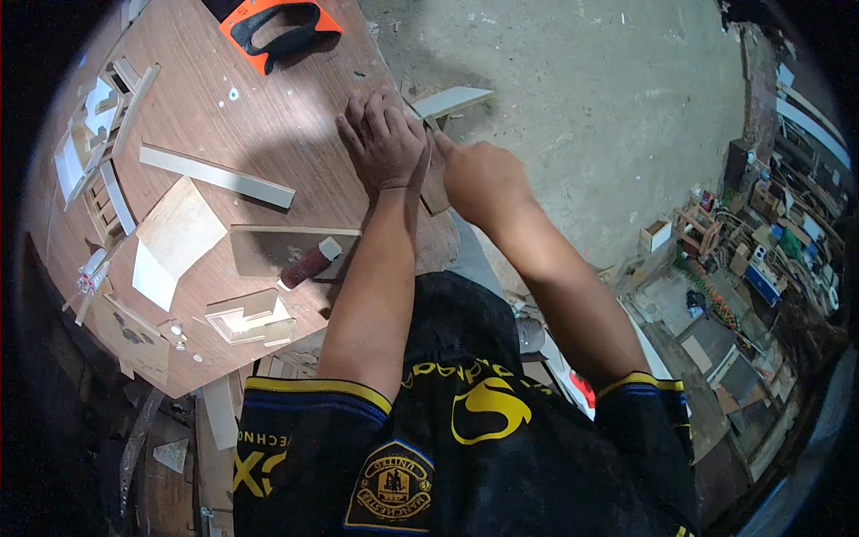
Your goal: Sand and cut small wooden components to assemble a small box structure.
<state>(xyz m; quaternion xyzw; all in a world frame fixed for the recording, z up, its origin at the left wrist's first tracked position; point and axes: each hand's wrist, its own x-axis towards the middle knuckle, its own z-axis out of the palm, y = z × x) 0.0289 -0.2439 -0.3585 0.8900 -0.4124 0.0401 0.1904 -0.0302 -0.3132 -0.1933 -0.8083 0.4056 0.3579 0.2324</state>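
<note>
My left hand [385, 134] lies palm down at the far edge of the brown wooden table [268, 116], fingers together, pressing on a pale wooden strip [455, 98] whose end juts out past the edge. My right hand [483, 179] is closed just to the right of it, off the table's edge, with one finger stretched toward the left hand. A small thin brown board [436, 192] sits between the two hands, and the right hand seems to grip it. What lies under the left palm is hidden.
On the table lie an orange and black saw handle [277, 27], a long pale slat [215, 174], a plywood panel [179, 237], a maroon roll [309, 262], a cut-out block [250, 318] and small wooden frames [98, 134]. Concrete floor [582, 89] lies beyond; clutter stands at the right.
</note>
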